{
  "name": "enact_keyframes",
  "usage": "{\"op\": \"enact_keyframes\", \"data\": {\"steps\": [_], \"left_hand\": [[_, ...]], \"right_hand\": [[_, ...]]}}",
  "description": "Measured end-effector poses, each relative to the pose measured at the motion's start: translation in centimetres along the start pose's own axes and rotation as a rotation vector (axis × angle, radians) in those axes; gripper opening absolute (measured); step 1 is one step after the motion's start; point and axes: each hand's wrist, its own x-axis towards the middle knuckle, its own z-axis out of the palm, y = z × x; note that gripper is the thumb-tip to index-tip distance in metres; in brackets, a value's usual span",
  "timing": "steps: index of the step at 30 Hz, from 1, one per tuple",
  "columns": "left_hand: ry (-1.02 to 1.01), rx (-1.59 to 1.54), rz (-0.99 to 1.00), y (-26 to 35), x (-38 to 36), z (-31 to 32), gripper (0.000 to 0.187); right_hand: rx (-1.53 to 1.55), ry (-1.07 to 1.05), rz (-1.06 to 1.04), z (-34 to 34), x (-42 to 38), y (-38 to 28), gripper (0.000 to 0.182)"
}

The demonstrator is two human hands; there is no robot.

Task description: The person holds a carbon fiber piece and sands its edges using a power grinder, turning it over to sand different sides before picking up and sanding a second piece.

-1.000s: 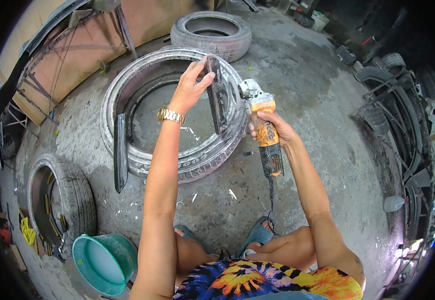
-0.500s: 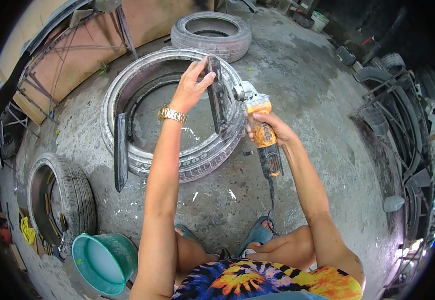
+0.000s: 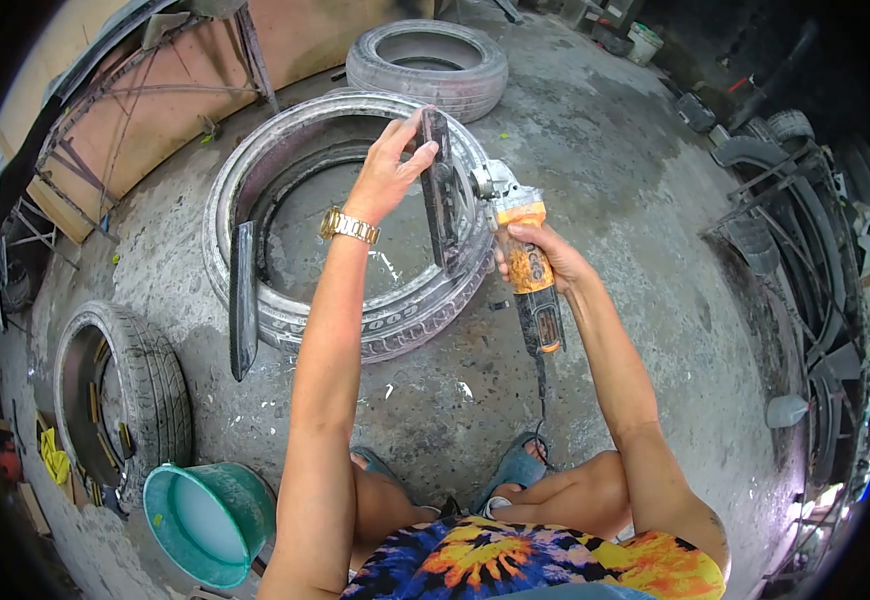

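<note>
Bucket [image 3: 210,520] — pale liquid inside

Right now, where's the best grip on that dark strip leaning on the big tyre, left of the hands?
Probably its upper end. The dark strip stands nearly upright against the large tyre, its outer face clear toward the concrete floor. Come from the left, the outer side, and close across its narrow width; the lower end sits at the floor.

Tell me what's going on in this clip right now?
A person crouches on a concrete floor over a large tire lying flat. The left hand holds a dark strip upright on the tire's edge, while the right hand grips an orange grinder with its head against the strip. Another dark strip leans on the tire's near side, and a green bucket sits by the person's knee.
</note>
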Motion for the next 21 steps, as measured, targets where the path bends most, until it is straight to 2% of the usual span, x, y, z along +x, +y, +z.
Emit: {"op": "enact_keyframes", "data": {"steps": [7,21], "left_hand": [[-0.03,-0.038,-0.012,0.9,0.1,0.3,0.057],[-0.025,0.018,0.017,1.0,0.1,0.3,0.056]], "right_hand": [[0.026,0.021,-0.032,0.2,0.3,0.0,0.047],[-0.004,0.012,-0.073,0.6,-0.1,-1.2,0.044]]}}
